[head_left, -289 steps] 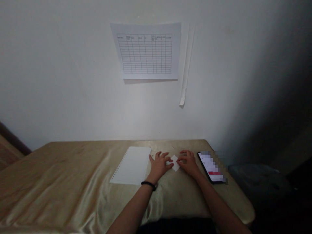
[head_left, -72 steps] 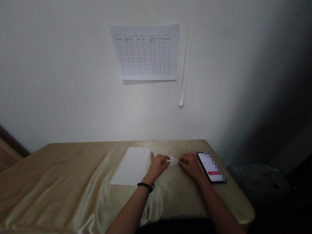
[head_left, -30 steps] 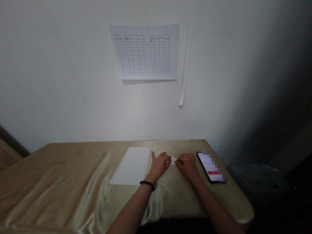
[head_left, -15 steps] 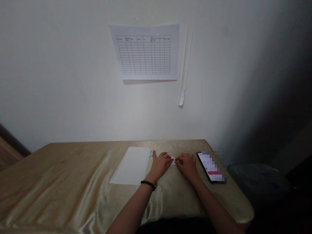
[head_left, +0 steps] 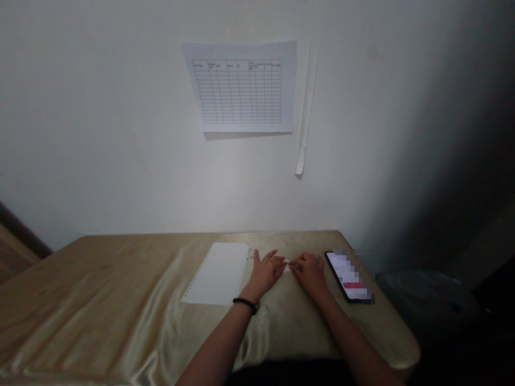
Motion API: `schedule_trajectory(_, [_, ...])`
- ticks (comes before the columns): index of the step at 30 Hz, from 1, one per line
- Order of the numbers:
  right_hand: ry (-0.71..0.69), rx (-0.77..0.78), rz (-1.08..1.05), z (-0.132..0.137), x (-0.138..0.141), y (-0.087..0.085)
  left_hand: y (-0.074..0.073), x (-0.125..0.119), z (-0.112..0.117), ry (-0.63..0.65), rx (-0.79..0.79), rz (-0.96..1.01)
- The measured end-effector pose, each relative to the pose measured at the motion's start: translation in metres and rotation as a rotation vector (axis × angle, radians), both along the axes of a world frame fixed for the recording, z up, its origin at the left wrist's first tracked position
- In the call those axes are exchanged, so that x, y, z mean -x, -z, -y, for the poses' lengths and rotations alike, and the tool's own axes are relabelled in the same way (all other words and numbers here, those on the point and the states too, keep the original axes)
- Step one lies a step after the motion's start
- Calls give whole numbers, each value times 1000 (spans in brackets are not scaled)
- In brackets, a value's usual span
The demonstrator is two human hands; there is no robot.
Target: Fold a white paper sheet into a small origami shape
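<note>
A small folded white paper (head_left: 287, 266) lies on the table's gold satin cloth (head_left: 120, 311), nearly covered by both my hands. My left hand (head_left: 265, 271), a black band on its wrist, lies with fingers stretched flat over the paper's left part. My right hand (head_left: 309, 271) has its fingers curled and pressed down on the paper's right part. Only a thin white strip of paper shows between the fingertips.
A white perforated sheet (head_left: 219, 272) lies just left of my left hand. A phone (head_left: 346, 276) with a lit screen lies right of my right hand, near the table's right edge. A printed grid sheet (head_left: 241, 86) hangs on the wall behind.
The paper was a larger shape held up between my fingers; now it lies flat and narrower under both hands. My hands have drawn closer together. My left fingers have spread out flat.
</note>
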State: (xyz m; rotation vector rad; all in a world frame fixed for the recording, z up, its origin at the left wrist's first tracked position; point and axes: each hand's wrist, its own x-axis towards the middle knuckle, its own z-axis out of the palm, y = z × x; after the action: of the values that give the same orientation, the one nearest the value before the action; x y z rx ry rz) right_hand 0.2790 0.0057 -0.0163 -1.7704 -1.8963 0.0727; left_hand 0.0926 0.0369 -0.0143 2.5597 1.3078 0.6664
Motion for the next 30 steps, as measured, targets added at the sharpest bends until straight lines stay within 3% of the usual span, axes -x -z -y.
schedule_trajectory(11, [101, -52, -20, -6, -6, 8, -13, -2, 10, 9, -13, -22])
schedule_trajectory(19, [62, -74, -182, -11, -22, 16, -9, -3, 7, 8, -23, -42])
schedule_trajectory(30, [-54, -18, -188, -4, -23, 5, -4, -2, 5, -2, -23, -51])
